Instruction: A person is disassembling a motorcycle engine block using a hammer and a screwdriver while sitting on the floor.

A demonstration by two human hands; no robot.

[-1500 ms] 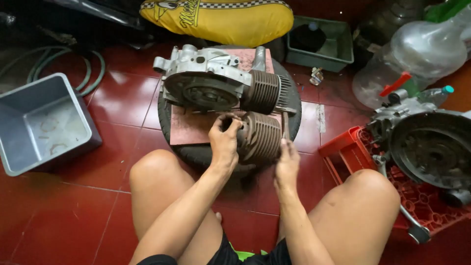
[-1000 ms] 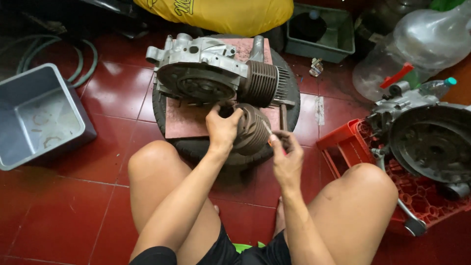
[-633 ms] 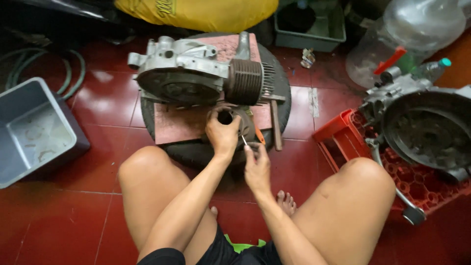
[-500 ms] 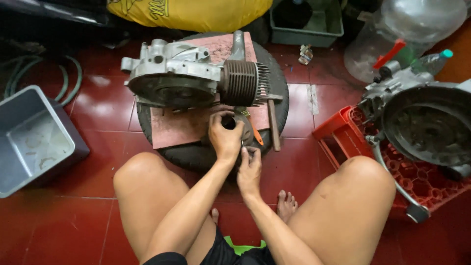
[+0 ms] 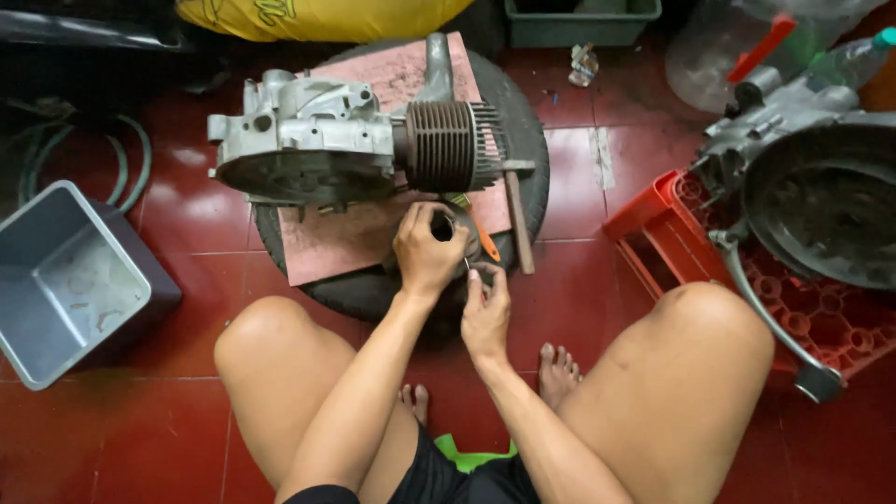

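1. The person sat low on the red tiled floor, knees spread, both arms reaching forward to a black tyre lying flat with a pinkish board on top of it.
2. The left hand was wrapped over a small round metal part at the near edge of the board — only a dark opening and a bit of rim showed between the fingers, so its shape was hard to make out.
3. The right hand sat just below and beside it, fingers pinched narrow at the part's near side; whether they gripped something small there I could not tell, as the fingertips hid it.
4. Just behind the hands lay a grey engine case with a finned cylinder at its right end, resting across the board.
5. An orange-handled tool peeked out beside the left hand, mostly covered; a long wooden-handled tool lay alongside it, its head partly under the fins.
6. To the left stood a grey plastic tub, its near corner cut off by the frame edge.
7. To the right, a second engine rested on a red crate — partly out of frame.
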